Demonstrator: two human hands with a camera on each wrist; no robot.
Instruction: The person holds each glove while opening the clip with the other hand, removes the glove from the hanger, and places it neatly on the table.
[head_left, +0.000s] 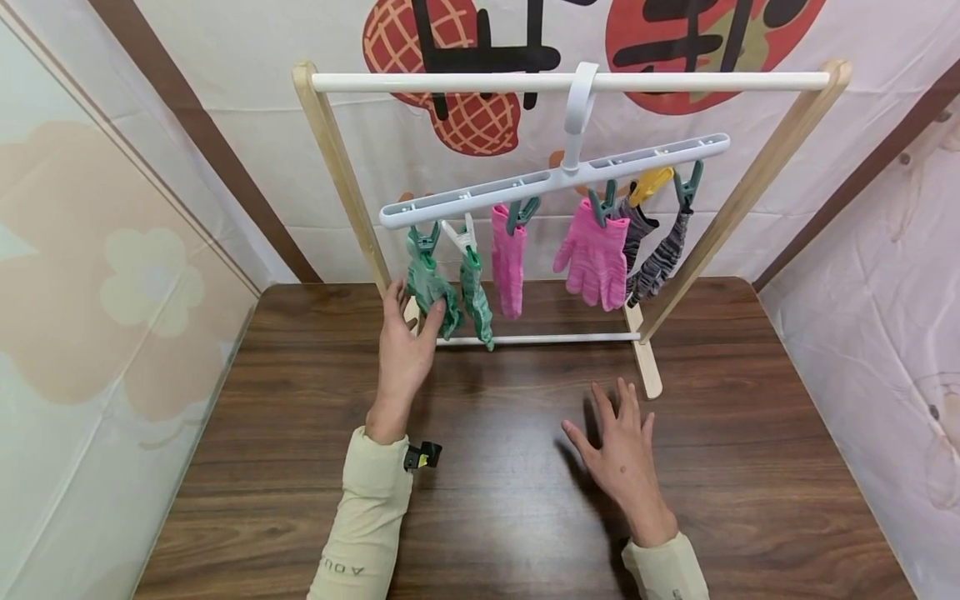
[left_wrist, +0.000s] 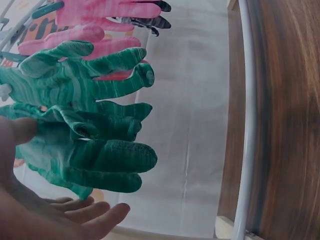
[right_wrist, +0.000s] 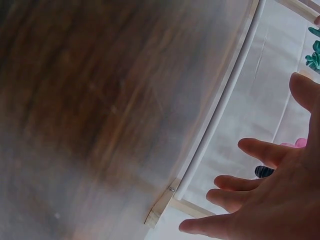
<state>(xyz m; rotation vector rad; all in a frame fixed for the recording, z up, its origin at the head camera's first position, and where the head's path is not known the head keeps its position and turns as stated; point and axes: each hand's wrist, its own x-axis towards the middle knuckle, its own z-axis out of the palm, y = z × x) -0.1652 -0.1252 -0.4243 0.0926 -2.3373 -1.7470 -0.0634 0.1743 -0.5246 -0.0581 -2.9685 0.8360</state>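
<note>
Your left hand (head_left: pixel 405 354) reaches up to the leftmost green glove (head_left: pixel 429 283), its grip spread, with the glove between thumb and fingers; the thumb overlaps the fabric, though you cannot tell whether it presses on it. That glove hangs, fingers down, from a dark green peg (head_left: pixel 425 242) near the left end of a pale hanger (head_left: pixel 564 177). Just beside it, a second green glove (head_left: pixel 474 296) hangs from a white peg (head_left: pixel 462 237). Farther right along the hanger come two pink gloves (head_left: pixel 596 262), then dark grey gloves (head_left: pixel 663 262) near its right end. The hanger is hooked over the top rail of a wooden rack (head_left: pixel 776 167), which stands on a brown desk (head_left: pixel 495 517). Your right hand (head_left: pixel 621 454) is over the desk, its grip spread and holding nothing, near the rack's right foot.
</note>
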